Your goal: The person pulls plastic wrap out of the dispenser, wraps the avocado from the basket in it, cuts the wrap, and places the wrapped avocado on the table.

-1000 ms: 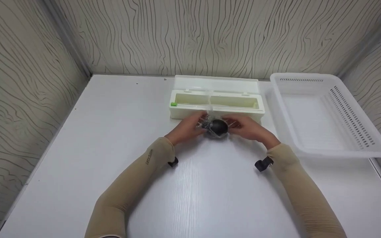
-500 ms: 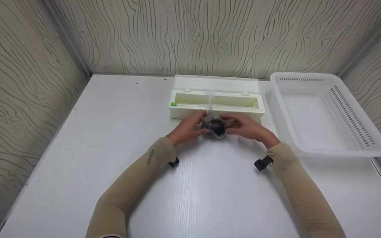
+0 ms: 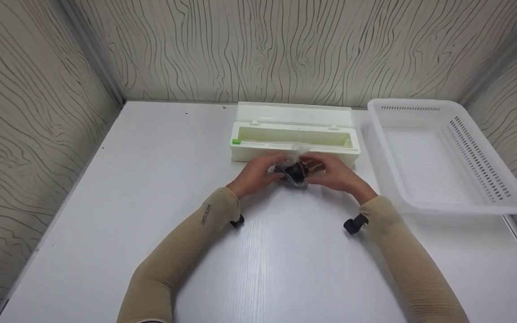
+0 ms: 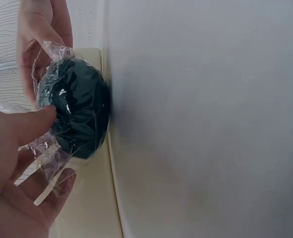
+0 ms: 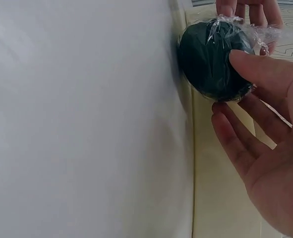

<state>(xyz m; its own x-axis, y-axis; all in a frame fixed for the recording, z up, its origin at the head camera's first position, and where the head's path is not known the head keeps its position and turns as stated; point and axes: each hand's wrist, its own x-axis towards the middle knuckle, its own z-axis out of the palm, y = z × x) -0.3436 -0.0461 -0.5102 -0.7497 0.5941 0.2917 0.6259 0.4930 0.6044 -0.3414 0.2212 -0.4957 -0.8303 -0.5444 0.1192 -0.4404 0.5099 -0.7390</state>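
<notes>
A dark, round object [image 3: 293, 173] lies between my hands, just in front of the dispenser; its exact kind is not clear. Crinkled cling film [image 4: 55, 53] covers it, showing dark green beneath in both wrist views. My left hand [image 3: 258, 172] grips it from the left, thumb pressed on the film. From the right, my right hand [image 3: 334, 173] holds it with the thumb [image 5: 265, 69] on top and fingers beneath. A twisted bunch of film [image 3: 297, 151] rises between the hands towards the dispenser. Some fingertips are hidden behind the object.
A cream cling film dispenser [image 3: 249, 155] with its clear lid [image 3: 294, 113] raised stands behind the hands; a green slider [image 3: 236, 141] sits at its left end. To the right is a white plastic basket [image 3: 462, 207]. Wood-patterned walls enclose the white table [image 3: 159, 157].
The object has turned between my hands, and less of its dark surface shows. The strand of film that ran up over the dispenser is now bunched lower, slightly to the right.
</notes>
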